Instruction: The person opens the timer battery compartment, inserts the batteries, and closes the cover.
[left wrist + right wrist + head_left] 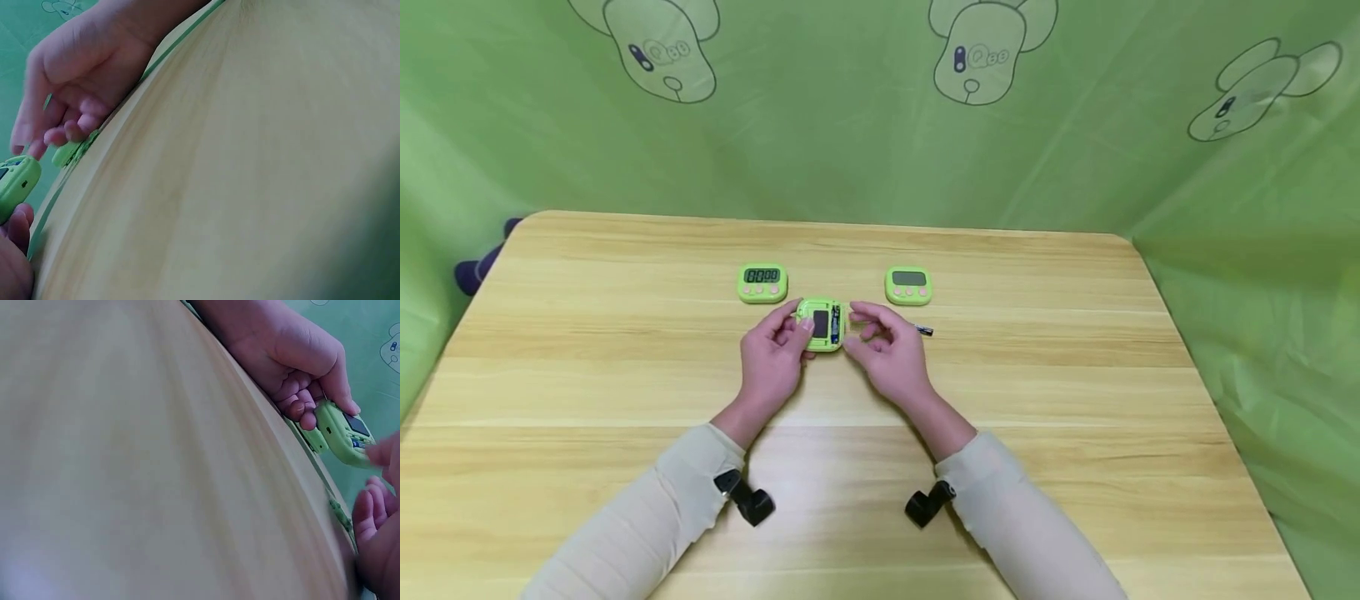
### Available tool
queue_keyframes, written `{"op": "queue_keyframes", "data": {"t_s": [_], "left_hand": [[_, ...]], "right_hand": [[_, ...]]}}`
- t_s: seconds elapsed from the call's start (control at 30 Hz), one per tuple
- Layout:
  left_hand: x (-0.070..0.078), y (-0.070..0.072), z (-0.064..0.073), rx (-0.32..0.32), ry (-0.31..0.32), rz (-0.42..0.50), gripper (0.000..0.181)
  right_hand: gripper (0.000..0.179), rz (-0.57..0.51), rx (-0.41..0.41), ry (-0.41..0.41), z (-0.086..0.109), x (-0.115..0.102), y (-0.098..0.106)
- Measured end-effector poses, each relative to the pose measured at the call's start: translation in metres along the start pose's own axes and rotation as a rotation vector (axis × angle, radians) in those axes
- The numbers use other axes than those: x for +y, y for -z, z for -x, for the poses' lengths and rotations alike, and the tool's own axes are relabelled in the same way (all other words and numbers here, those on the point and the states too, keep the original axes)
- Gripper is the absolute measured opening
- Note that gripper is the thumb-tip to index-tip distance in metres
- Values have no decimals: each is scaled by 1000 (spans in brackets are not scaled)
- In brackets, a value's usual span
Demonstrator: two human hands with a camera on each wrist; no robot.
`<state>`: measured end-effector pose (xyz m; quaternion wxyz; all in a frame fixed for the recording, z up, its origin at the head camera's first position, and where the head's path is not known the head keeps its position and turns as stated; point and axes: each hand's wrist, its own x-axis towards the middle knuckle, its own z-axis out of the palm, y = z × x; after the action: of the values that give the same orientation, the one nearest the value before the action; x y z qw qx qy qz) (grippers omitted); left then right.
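My left hand (772, 354) grips a green digital timer (806, 343) by its left side, thumb on its back face. The timer's back faces up, and a dark blue battery (835, 325) sits in the long slot along its right side. Beside that slot, my right hand (891, 354) has its thumb and fingers spread, fingertips right at the timer's edge. In the right wrist view, fingertips (380, 452) of that hand are blurred close by the battery. Another battery (925, 331) lies on the table, partly hidden behind the right hand.
Two more green timers lie face up farther back: the left timer (762, 283) displays digits, while the right timer (908, 286) has a blank screen. The wooden table (1037, 375) extends all round, with a green curtain (820, 150) behind it.
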<state>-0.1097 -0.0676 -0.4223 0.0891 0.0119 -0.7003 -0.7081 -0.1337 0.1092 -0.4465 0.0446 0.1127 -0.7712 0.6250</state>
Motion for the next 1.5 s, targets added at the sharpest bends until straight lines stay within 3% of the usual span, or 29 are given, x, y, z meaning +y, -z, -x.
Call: {"op": "queue_keyframes", "data": {"t_s": [0.1, 0.2, 0.3, 0.4, 0.53, 0.63, 0.83, 0.97, 1.13, 1.37, 1.5], "left_hand": [[1, 0, 0, 12, -4, 5, 35], [1, 1, 0, 10, -22, 6, 35], [1, 1, 0, 6, -34, 9, 34], [1, 0, 0, 6, -32, 16, 34], [-8, -1, -1, 13, -14, 23, 34], [-9, -1, -1, 15, -8, 25, 34], [-1, 0, 0, 2, 1, 17, 34], [-13, 0, -4, -3, 1, 10, 35], [-32, 0, -9, 1, -18, 12, 36], [-37, 1, -9, -6, -59, 14, 34], [-36, 1, -9, -6, -57, 19, 34]], "right_hand": [[36, 68, 82, 13, 4, 0, 4], [33, 222, 125, 15, 8, -2, 7], [37, 399, 105, -15, 11, -7, 10], [41, 455, 45, -107, 11, -13, 11], [43, 343, -33, -259, 8, -18, 14], [36, 264, -50, -307, 6, -18, 16], [25, 72, 11, -267, 5, -13, 16], [29, -92, -12, -220, 3, -8, 12], [35, -98, -57, -194, 0, -5, 8], [28, -69, 18, -210, -5, -3, 1], [25, -123, 41, -232, -8, -3, -2]]}}
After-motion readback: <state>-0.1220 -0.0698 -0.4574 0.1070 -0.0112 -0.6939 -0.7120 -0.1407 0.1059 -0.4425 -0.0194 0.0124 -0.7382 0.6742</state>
